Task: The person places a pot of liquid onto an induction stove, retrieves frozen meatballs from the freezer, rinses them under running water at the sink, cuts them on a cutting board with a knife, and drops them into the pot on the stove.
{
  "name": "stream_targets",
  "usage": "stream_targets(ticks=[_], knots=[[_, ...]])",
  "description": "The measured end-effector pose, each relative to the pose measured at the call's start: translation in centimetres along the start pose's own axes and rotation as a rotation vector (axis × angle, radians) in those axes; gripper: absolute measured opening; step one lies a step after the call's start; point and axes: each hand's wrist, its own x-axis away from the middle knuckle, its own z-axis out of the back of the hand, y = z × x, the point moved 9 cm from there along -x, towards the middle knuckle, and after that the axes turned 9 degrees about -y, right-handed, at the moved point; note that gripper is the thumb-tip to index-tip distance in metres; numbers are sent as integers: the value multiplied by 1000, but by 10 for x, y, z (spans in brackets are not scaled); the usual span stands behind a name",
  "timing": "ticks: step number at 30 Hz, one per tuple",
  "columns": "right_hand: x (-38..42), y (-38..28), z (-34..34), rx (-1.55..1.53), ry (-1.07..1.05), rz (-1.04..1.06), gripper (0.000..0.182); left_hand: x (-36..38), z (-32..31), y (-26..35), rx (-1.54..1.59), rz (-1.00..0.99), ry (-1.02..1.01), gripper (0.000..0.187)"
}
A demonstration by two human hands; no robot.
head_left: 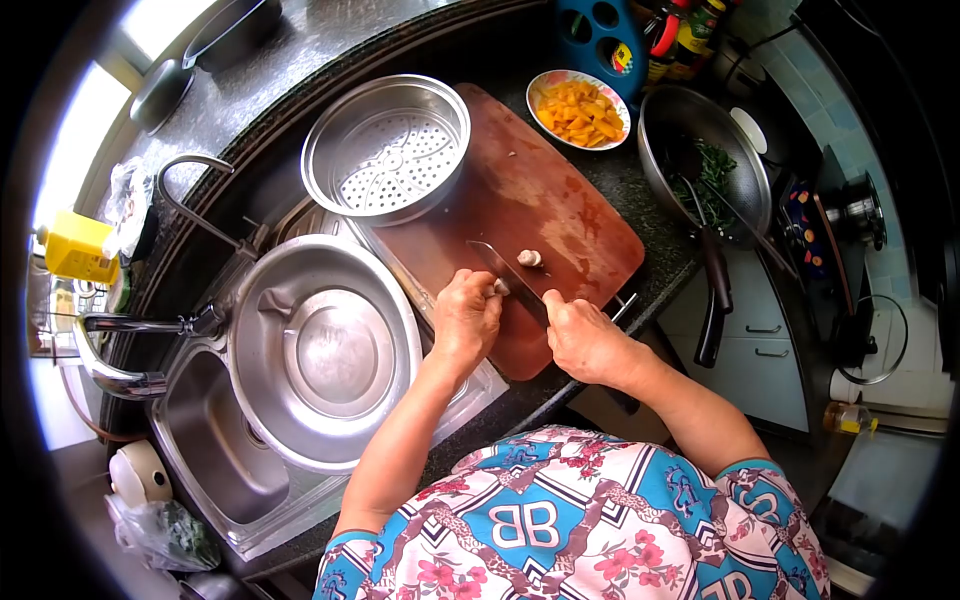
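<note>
My right hand [587, 338] is closed around the handle of a knife [512, 275], whose dark blade points up and left over the reddish-brown cutting board [580, 200]. Close beside the blade, my left hand [467, 318] is closed with its fingertips pinching a small pale piece [500, 287], possibly a garlic clove; the fingers cover most of it. Another pale piece, which looks like garlic [530, 258], lies on the board just right of the blade.
A steamer pot [320, 190] with a perforated bottom sits at the board's upper left. A large metal basin [390, 400] rests over the sink [190, 400]. Beyond the board is a bowl of orange pieces [580, 112]. A wok [745, 180] with greens and utensils stands right.
</note>
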Motion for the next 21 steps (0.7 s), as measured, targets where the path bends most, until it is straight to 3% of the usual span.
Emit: stream_targets(ticks=[7, 21], knots=[[-7, -2, 2, 140, -37, 107, 10, -4, -8, 5, -126, 40, -79, 5], [-11, -1, 0, 37, -215, 9, 9, -3, -12, 4, -189, -19, -46, 5]])
